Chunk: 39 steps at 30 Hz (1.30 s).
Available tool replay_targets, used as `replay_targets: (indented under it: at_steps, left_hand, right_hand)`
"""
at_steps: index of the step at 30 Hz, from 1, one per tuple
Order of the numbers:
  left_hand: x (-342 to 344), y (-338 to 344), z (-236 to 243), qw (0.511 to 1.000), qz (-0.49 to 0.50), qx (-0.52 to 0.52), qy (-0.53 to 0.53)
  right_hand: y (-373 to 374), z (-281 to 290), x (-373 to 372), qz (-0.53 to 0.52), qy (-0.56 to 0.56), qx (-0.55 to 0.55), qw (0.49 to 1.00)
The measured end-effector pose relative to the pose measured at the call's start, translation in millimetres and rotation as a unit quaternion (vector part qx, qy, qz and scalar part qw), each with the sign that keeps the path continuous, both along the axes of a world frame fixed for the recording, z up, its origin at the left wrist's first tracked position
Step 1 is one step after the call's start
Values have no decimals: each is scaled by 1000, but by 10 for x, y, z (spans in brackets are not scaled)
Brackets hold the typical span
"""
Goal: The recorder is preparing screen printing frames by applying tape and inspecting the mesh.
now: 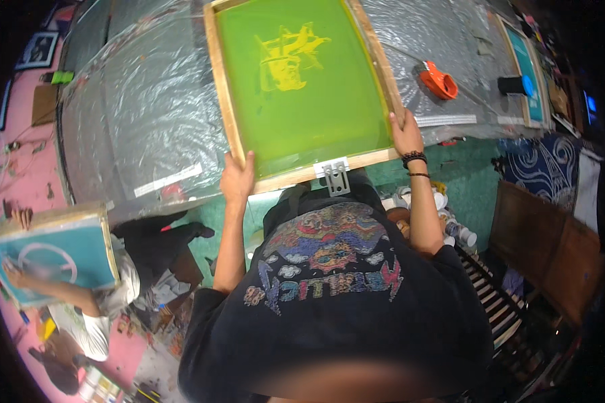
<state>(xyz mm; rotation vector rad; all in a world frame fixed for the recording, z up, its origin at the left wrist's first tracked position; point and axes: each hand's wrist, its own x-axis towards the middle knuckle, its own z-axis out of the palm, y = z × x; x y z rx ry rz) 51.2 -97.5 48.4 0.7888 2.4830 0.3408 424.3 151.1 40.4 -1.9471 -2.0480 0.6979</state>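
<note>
A wooden-framed printing screen [316, 127] with green mesh is held out in front of me. Yellow ink smears mark the upper middle of its mesh. My left hand [238, 177] grips the near left corner of the frame, and my right hand [407, 134] grips its right side near the bottom corner. Dark bracelets circle my right wrist. A slotted metal bracket [333, 177] is fixed to the middle of the near frame edge. Beneath the screen lies a table [141, 94] covered in shiny plastic sheeting.
An orange tape dispenser [439, 82] and a dark cup-like thing with blue end [515, 85] lie to the right. Another framed screen [523, 74] stands beyond them. At lower left, another person's hand [19, 274] touches a blue screen [87, 248]. Brown panels [544, 248] stand at right.
</note>
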Motion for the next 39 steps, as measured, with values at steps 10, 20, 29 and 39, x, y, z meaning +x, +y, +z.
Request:
replay_targets:
  at_steps: [10, 20, 29, 39]
  left_hand:
    - [-197, 37, -126, 997, -7, 69, -20]
    - [40, 126, -9, 996, 61, 57, 6]
    - [658, -308, 136, 943, 177, 184, 212]
    - [2607, -299, 324, 824, 367, 167, -399]
  right_hand:
    - [1431, 59, 543, -35, -253, 183, 949]
    - [1981, -203, 980, 65, -185, 111, 974]
    - [3189, -205, 1918, -3, -253, 116, 961]
    - [3994, 44, -682, 202, -130, 189, 952]
